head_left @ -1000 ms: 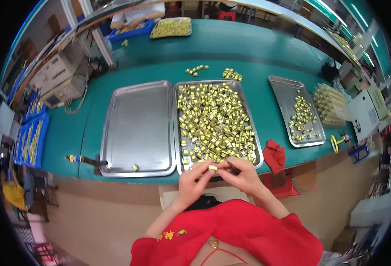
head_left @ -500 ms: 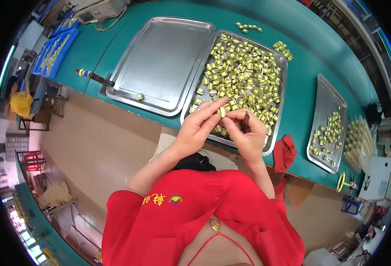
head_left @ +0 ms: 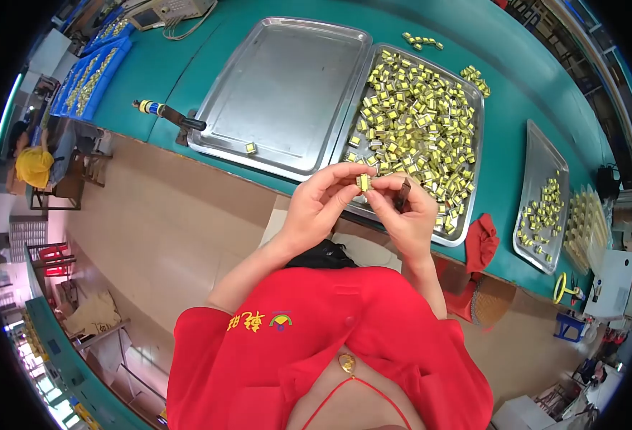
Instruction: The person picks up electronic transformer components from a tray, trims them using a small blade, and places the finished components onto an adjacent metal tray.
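Note:
My left hand (head_left: 317,208) and my right hand (head_left: 410,218) meet over the near left part of a full metal tray (head_left: 478,136). Between their thumbs and fingertips they pinch one small transformer (head_left: 364,182), with yellow tape around its middle. A dark flat strip-like tool (head_left: 403,193) also sticks up from among the fingers of my right hand; its exact kind I cannot make out. Many similar yellow-taped transformers (head_left: 420,107) lie heaped in the tray below. To the left, a single transformer (head_left: 251,147) rests near the front edge of another metal tray (head_left: 280,79).
A black-handled tool (head_left: 169,115) lies at the table's front edge, left of the trays. On the right are a red cloth (head_left: 481,242), a smaller tray (head_left: 527,179) with transformers and a yellow ring-shaped item (head_left: 560,287). Blue bins (head_left: 90,82) stand far left.
The view has shifted, so the trays sit farther right and slightly higher. My hands now hold the transformer nearer the full tray's left side. Both still pinch it.

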Available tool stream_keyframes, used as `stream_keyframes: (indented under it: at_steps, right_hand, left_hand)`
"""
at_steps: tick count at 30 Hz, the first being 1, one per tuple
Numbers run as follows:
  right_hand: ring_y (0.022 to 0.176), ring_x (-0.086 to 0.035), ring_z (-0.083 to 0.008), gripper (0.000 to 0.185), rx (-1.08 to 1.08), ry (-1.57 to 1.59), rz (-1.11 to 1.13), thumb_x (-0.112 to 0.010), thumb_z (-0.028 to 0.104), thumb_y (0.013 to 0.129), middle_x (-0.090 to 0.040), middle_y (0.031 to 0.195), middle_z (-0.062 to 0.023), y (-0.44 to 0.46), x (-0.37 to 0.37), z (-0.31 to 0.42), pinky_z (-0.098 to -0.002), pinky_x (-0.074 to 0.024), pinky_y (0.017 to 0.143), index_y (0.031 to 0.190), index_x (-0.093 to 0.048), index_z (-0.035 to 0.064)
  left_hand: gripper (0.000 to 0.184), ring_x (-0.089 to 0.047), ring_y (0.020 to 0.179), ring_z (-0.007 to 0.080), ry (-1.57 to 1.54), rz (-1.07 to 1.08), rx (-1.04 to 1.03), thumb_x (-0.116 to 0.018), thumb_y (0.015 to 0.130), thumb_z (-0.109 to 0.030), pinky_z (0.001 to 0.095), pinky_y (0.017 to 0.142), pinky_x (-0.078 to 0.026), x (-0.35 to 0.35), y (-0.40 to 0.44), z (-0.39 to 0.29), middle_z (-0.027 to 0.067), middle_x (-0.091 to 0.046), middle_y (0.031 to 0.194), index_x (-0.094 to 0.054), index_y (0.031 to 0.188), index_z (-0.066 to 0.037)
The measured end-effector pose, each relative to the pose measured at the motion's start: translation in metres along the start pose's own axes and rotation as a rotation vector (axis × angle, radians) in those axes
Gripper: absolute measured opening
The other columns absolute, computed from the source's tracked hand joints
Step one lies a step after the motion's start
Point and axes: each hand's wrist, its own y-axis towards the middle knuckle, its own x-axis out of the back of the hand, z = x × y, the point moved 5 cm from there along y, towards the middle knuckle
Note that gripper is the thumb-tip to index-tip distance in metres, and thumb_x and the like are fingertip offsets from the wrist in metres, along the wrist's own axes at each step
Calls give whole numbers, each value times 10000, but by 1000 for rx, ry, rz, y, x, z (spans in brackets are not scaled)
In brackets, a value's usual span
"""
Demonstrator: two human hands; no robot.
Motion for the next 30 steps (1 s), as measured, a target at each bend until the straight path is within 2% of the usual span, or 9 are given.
stream_keyframes:
  at_steps: [7,12,16,18,20,23,24,26,30]
  right_hand:
    - [552,-381,-4,140,-31,-32,41,-713,-17,762,-535,748,31,4,-20,-10,-171,-272,493,885,-650,3]
    - [535,-365,1,228,-86,-14,91,-718,-13,760,-539,755,31,11,-25,-8,-168,-263,477,978,-652,8]
    - [539,-373,4,308,-91,-6,140,-716,-13,759,-542,756,30,13,-27,-6,-165,-266,469,1058,-645,17]
    - [578,-421,-18,303,0,-148,175,-733,12,753,-547,752,18,15,-24,-3,-177,-313,490,1044,-654,30]
    - [599,-445,-27,297,-55,-53,179,-742,28,749,-551,753,11,17,-14,-6,-183,-340,507,1033,-656,26]
    - [593,-458,-21,269,-26,-218,20,-745,42,746,-548,732,18,39,41,0,-184,-362,512,999,-657,27]
    - [590,-462,-19,258,-9,-270,-44,-745,47,747,-546,726,20,50,66,3,-183,-366,514,990,-657,27]
    - [585,-480,-20,239,-11,-434,-211,-744,79,746,-547,704,21,84,127,9,-190,-378,516,960,-653,26]
    - [641,-560,-95,286,-93,-723,-431,-761,165,703,-584,691,-6,150,258,-40,-266,-453,588,930,-656,25]
  left_hand:
    - [277,-574,1043,148,2,-24,1,-488,943,-14,282,911,-461,24,-5,5,106,-596,1177,-542,1211,33]
    - [293,-569,1042,142,33,-56,-20,-499,935,1,266,889,-467,32,-5,11,94,-590,1169,-540,1223,29]
    - [335,-577,1037,139,-103,-101,59,-505,924,20,261,877,-474,31,-6,20,110,-596,1155,-498,1258,25]
    - [360,-589,1031,144,-93,-96,127,-522,918,9,261,886,-475,28,-5,23,122,-606,1132,-474,1276,23]
    - [392,-612,1000,159,-55,-91,79,-551,898,20,282,862,-495,26,-3,22,152,-591,1194,-462,1280,25]
    - [384,-644,938,238,485,-92,-101,-616,828,44,321,811,-504,30,2,7,154,-611,1157,-543,1203,10]
    - [359,-621,948,290,730,-90,-272,-658,792,31,360,809,-491,34,1,6,142,-629,1096,-584,1142,2]
    - [337,-598,954,318,888,-53,-452,-691,763,14,378,811,-480,35,3,6,132,-635,1068,-612,1090,-6]
    - [321,-605,887,299,909,56,-450,-741,711,-29,370,758,-487,32,6,21,114,-640,1037,-641,1016,-34]
